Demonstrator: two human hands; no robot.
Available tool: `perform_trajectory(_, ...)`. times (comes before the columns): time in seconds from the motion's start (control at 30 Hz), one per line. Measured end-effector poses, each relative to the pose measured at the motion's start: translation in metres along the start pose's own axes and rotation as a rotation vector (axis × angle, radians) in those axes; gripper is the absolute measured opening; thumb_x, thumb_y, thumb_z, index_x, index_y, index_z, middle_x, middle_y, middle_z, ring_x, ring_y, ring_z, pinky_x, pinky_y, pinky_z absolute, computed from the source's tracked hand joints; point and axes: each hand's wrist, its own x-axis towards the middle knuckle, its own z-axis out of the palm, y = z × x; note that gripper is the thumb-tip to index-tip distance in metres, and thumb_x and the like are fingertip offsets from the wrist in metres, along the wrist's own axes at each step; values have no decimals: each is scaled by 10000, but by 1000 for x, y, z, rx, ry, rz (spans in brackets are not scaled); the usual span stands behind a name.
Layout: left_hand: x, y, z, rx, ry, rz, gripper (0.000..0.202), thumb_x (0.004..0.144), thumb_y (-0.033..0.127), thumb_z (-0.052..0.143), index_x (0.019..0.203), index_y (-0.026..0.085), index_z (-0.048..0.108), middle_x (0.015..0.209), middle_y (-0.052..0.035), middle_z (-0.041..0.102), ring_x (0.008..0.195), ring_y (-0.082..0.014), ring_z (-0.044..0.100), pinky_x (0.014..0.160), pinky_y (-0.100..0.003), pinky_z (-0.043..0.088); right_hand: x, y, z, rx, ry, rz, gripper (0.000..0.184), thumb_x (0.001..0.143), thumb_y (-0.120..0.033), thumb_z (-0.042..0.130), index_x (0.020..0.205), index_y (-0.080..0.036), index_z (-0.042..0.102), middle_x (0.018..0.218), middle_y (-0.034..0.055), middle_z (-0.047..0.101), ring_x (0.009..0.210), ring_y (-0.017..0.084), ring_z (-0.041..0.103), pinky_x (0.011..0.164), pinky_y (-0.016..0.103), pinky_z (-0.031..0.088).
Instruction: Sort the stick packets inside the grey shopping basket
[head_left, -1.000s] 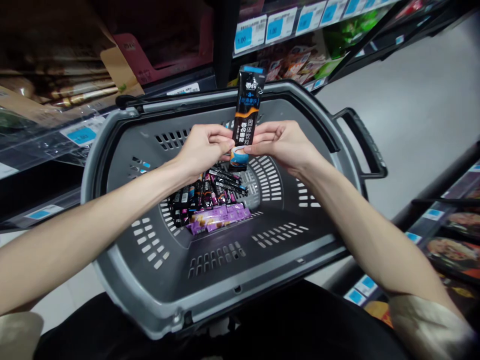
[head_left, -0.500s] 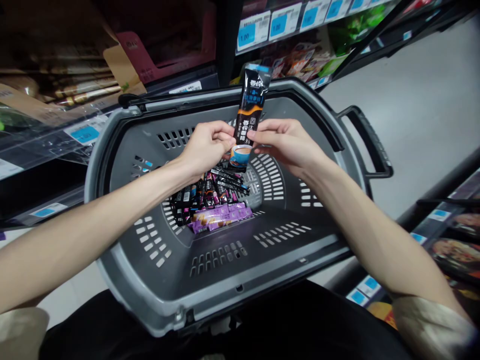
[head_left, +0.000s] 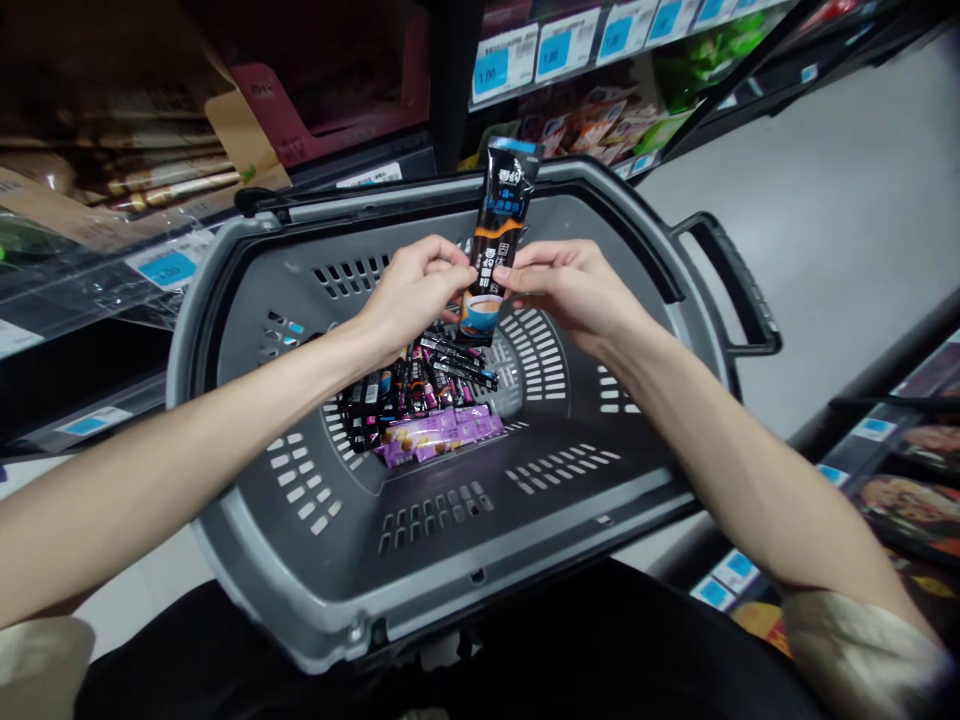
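Observation:
A long black coffee sachet (head_left: pixel 501 225) with a cup pictured at its lower end stands upright above the grey shopping basket (head_left: pixel 300 590). My left hand (head_left: pixel 414 292) pinches its lower left edge and my right hand (head_left: pixel 566 285) pinches its lower right edge, both closed on it. Below them, on the basket's floor, lies a heap of several black sachets (head_left: pixel 409 385) and purple sachets (head_left: pixel 439 436).
Store shelves with blue price tags (head_left: pixel 555 48) and snack packs (head_left: pixel 600 120) stand beyond the basket. A low rack with tags (head_left: pixel 874 430) runs at the right. The basket's black handle (head_left: pixel 731 285) sticks out to the right over a grey floor (head_left: pixel 840 200).
The sachet has shifted a little to the right and tilted slightly, with both hands staying on its lower end. The basket and its contents have not moved.

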Motion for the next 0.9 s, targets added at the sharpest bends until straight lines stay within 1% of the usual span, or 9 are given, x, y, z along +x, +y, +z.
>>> perform_trajectory(0.13,1,-1,0,-7,4,-7,82,809,128,671,808,180,607,769,-17,626,770,-167,652,803,-364,564,0,2,1,6,-7,5,262,687,-311,938,691,-210,696,737,13,694,771,190,686,672,329,546)
perform_trajectory(0.27,1,-1,0,-11,2,-13,103,827,113,667,775,174,603,740,-12,606,750,-158,642,793,-357,568,0,3,1,9,-25,13,277,689,-336,946,701,-213,697,716,8,678,748,179,670,653,318,540)
perform_trajectory(0.47,0,1,0,-22,-5,-57,105,844,130,672,775,173,604,731,-23,637,721,-145,635,772,-339,580,1,2,2,22,-53,38,283,702,-351,949,723,-216,702,730,1,688,720,158,664,647,296,555)
perform_trajectory(0.63,-1,0,-1,-54,-29,-108,99,827,160,702,795,173,609,717,-32,647,707,-144,634,751,-324,583,3,0,3,79,-28,75,245,731,-323,939,805,-219,730,761,5,709,689,145,671,633,284,586)
perform_trajectory(0.9,-3,2,-1,-65,-46,-125,83,819,218,683,824,173,614,742,-26,669,711,-143,651,736,-311,584,7,5,1,147,9,67,229,737,-244,929,822,-191,724,687,-14,676,612,101,649,595,219,578)
